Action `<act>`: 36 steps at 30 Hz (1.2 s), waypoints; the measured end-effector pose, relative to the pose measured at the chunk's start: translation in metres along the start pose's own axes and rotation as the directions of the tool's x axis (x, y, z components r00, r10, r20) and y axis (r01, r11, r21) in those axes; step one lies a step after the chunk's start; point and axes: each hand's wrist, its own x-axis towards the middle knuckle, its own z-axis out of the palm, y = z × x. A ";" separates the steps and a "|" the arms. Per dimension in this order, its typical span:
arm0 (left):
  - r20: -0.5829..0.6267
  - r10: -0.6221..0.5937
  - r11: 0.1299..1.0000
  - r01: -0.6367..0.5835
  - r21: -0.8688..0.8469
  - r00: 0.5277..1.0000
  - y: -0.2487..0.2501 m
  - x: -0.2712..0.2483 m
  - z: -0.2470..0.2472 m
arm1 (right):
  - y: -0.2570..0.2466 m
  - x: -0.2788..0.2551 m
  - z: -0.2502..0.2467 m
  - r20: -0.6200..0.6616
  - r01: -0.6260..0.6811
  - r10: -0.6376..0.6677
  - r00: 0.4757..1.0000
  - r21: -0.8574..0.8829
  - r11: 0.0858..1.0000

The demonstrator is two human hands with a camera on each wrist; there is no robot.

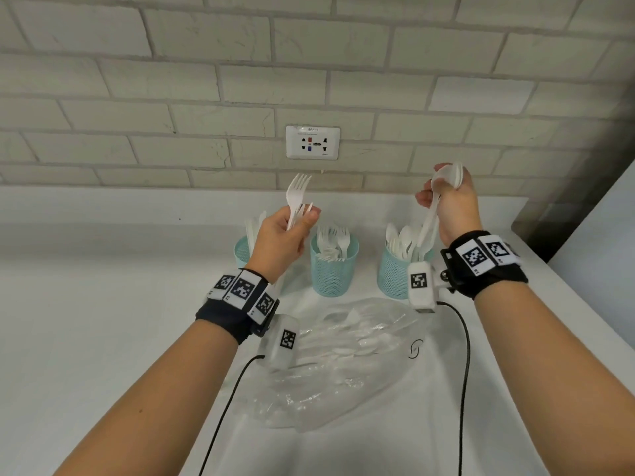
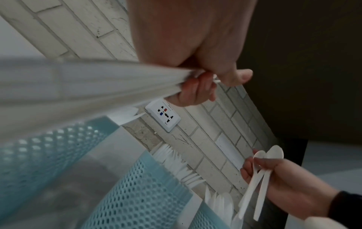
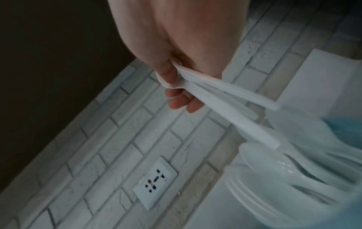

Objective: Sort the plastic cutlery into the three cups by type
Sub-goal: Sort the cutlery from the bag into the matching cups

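Note:
Three teal mesh cups stand in a row by the wall: the left cup holds knives, the middle cup forks, the right cup spoons. My left hand is raised between the left and middle cups and grips white forks, tines up. Over the right cup, my right hand grips white spoons, bowls up, handles pointing down into the cup. The same spoons show in the left wrist view, and the spoon handles in the right wrist view.
A clear plastic bag with more white cutlery lies on the white counter in front of the cups. A wall socket sits on the brick wall behind. Black cables trail from both wrist cameras. The counter ends at the right.

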 end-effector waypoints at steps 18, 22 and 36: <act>0.029 -0.043 0.999 0.042 0.014 0.999 0.004 -0.001 -0.001 | 0.067 -0.015 0.006 0.123 0.062 -0.020 0.992 -0.342 0.938; -0.001 -0.024 0.999 0.024 0.033 1.000 0.006 -0.002 -0.001 | 0.063 -0.011 0.004 0.184 0.087 0.017 0.983 -0.541 0.837; 0.071 0.017 1.000 -0.017 0.002 0.997 0.018 -0.011 0.012 | -0.048 -0.071 0.078 0.619 0.172 -0.034 0.784 -0.164 0.971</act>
